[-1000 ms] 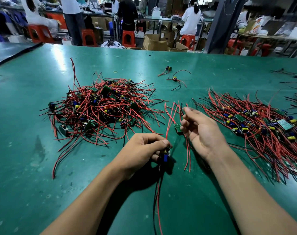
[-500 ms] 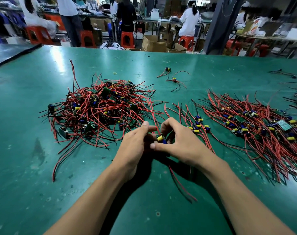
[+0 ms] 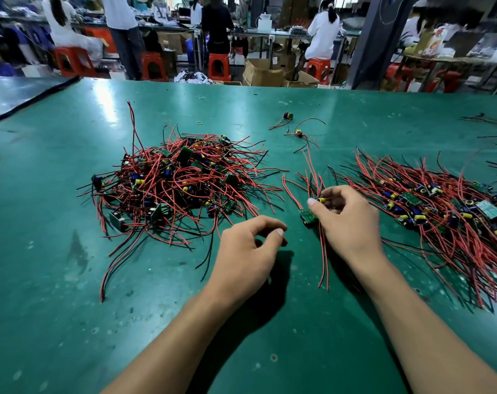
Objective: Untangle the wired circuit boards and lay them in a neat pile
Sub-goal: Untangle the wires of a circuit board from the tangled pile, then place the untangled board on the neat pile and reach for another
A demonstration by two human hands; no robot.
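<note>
On the green table (image 3: 71, 308), head view (only view given): tangled heap (image 3: 179, 191) of red/black-wired boards sits left of centre; all places below are taken from it.

Just right of the heap's near edge, left hand (image 3: 247, 257) hovers low over the table; fingers loosely curled, gap btwn thumb and forefinger, nothing in it as far as I can see.

Further right of the heap, right hand (image 3: 346, 220) pinches a wired board (image 3: 308, 216) btwn thumb and fingertips; yellow capacitor shows at the thumb tip, green board hangs just under the thumb; maybe more than one board in the grip, can't tell.

Its leads (image 3: 323, 260) run near-to-far; red ends fan away past the fingers, the other ends trail toward the person.

Well right of the heap, beyond the right hand, lies the neat pile (image 3: 429, 206); boards in a band, wires combed approx one way, slanting far-left to near-right.

Key relation: neat pile is on the side of the right hand away from the heap, so right hand is much the nearer; held leads' long axis is close to the pile's lay, prob needs a slight turn to match. Next, I judge: carry across, lay down; left hand is better placed for the next pick from the heap.

Behind the heap and to its right, two stray boards (image 3: 298, 134) lie apart.

Writing: none legible; board markings too small, bkgd boxes blurred.
</note>
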